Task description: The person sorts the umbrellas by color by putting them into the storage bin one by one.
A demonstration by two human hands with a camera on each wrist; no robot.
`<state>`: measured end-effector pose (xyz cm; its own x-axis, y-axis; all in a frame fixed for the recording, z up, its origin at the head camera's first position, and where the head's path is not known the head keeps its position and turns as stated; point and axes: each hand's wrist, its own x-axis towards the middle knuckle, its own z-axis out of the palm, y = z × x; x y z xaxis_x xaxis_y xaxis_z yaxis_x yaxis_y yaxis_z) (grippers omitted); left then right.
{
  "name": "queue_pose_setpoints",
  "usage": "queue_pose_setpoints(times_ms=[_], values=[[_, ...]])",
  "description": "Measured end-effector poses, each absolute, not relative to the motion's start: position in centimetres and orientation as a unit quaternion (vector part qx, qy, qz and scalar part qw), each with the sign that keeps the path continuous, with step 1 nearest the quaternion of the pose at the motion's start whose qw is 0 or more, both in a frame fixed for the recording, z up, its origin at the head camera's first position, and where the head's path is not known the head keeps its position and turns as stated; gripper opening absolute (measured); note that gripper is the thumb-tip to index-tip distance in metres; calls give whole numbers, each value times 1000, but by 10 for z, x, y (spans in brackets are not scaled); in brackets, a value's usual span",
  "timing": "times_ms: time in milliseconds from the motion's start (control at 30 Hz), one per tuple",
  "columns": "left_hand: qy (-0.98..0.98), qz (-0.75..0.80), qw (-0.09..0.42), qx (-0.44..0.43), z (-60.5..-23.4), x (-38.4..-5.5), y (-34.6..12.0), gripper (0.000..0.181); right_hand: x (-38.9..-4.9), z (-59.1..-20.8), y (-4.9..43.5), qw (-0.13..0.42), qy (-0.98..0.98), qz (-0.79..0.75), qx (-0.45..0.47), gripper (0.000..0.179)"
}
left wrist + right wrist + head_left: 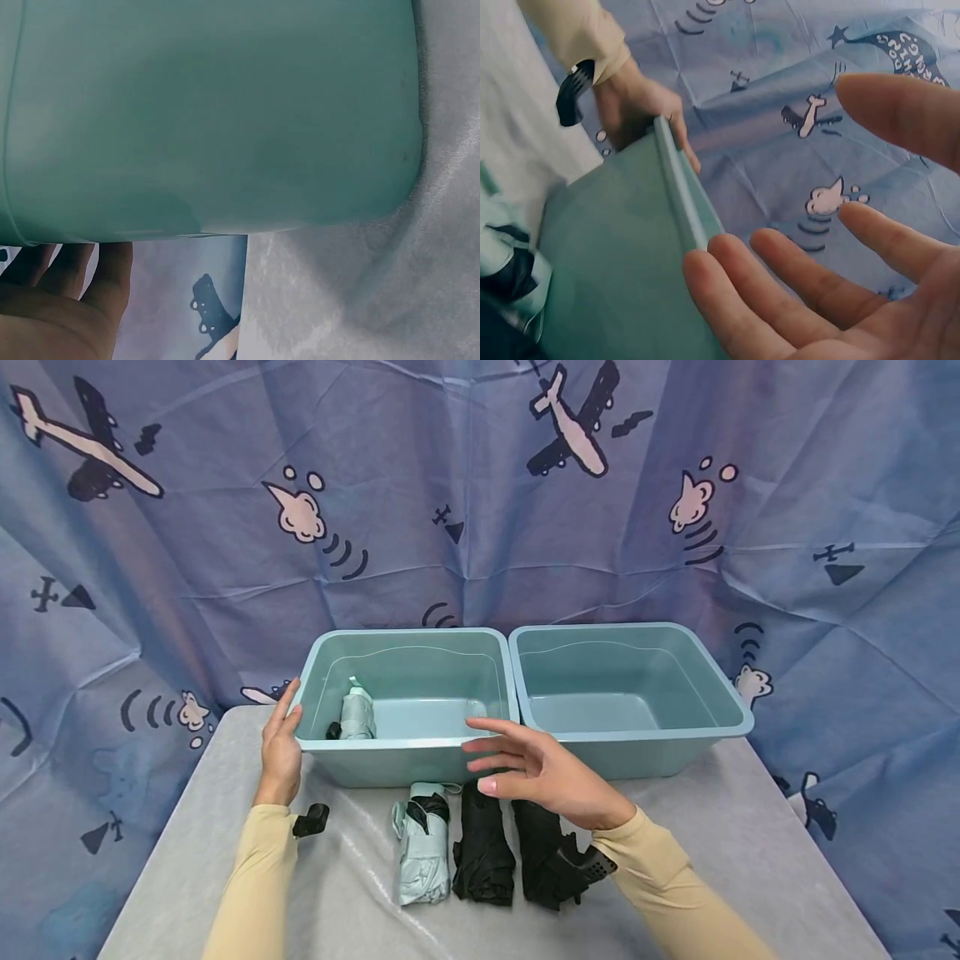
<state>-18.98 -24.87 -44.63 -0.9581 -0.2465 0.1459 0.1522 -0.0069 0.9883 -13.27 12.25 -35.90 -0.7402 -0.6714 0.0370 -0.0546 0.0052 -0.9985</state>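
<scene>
Against the outer left side of the left green bin (397, 764), my left hand (281, 756) rests with its fingers fairly straight along the rim. My right hand (551, 770) hovers over that bin's front right rim, fingers spread and nothing held. A folded light green umbrella (357, 713) stands inside the left bin near its left wall, with a small black part beside it. In front of the bin lie another light green folded umbrella (424, 852) and two black folded umbrellas, one in the middle (483, 852) and one at right (542, 860), partly under my right wrist.
A second green bin (637, 752) stands close against the left one, with nothing visible inside. Both sit on a grey cloth-covered table (352, 893). A blue curtain (465, 527) with printed aeroplanes hangs behind. Each wrist wears a black camera mount (311, 820).
</scene>
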Motion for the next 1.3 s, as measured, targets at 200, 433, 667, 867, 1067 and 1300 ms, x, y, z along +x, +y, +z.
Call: queue_pose_setpoints(times_ms=[200, 433, 667, 867, 1067, 1300], values=[[-691, -708, 140, 33, -445, -189, -249, 50, -119, -379, 147, 211, 699, -638, -244, 67], [-691, -710, 129, 46, -445, -187, -250, 51, -109, -404, 177, 187, 741, -622, -170, 66], [-684, -717, 126, 49, -447, -185, -250, 51, -108, -428, 198, 197, 783, -579, -116, 67], [-681, -721, 118, 53, -447, -184, -251, 51, -109, -455, 199, 225, 807, -541, -74, 74], [-682, -721, 116, 52, -446, -184, -249, 51, -110, -476, 196, 267, 797, -538, -70, 77], [-684, -718, 124, 41, -446, -186, -248, 51, -113, -484, 189, 263, 803, -525, -102, 86]])
